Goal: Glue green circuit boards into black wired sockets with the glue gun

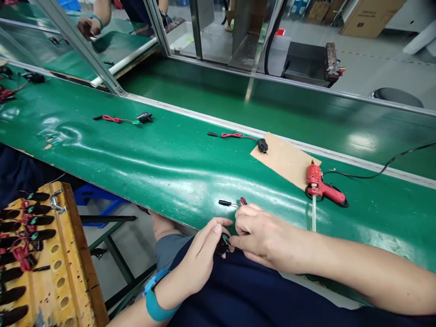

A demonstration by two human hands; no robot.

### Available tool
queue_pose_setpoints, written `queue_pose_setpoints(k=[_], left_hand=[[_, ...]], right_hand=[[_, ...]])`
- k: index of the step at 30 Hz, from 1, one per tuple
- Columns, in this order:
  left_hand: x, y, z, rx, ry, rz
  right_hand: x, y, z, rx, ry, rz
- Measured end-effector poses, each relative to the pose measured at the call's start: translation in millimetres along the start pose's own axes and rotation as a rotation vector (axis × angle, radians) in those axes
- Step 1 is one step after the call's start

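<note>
Holding rounded black part (222,248)

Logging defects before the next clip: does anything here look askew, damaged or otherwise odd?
The glossy green bench covering ripples and bulges instead of lying flat. Toward the left of the view, small irregular tan patches interrupt the green; I can't tell whether they're tears or debris. Nothing looks spilled.

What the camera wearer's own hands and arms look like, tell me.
The left hand and right hand are gloveless, the visible forearms sleeveless. A teal-blue band circles the left wrist; the right shows none.
</note>
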State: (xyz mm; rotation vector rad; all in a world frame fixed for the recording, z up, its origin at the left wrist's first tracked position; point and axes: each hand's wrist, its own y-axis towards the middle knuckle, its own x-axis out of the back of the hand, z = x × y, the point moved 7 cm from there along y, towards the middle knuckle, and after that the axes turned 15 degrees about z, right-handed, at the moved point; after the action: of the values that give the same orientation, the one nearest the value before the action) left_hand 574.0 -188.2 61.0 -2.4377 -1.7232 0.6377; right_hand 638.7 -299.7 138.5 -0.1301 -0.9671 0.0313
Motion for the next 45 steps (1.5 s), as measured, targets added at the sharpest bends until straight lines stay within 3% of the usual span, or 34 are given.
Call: queue_pose_setpoints(k=[3,8,16,29,33,39,45], left_hand=[[1,-4,-2,0.012,0.127,-0.04],[-3,-6,-6,-0.009,0.359,-0.014],[-4,-3,-10,-0.05,0.461,0.008],[-5,-2,-1,-0.06,0.319,-0.03],[-6,0,0,-0.065,0.207,-0.002],[-4,2,-3,-0.076,0.022,0.014],[-6,5,-1,-0.054,0.016,0.029]], right_hand=[[-7,3,2,-0.05,-0.138,0.03],[-14,3,6,-0.043,-0.279,-0.049],[-9,3,5,-0.107,-0.139,-0.101],[-7,9,15,-0.03,-0.073,-0.01],[-13,7,8,-0.106,0.07,0.024],[-27,3,-7,-0.201,0.194,-0.2],[-40,8,-9,-0.137,0.203,-0.366]])
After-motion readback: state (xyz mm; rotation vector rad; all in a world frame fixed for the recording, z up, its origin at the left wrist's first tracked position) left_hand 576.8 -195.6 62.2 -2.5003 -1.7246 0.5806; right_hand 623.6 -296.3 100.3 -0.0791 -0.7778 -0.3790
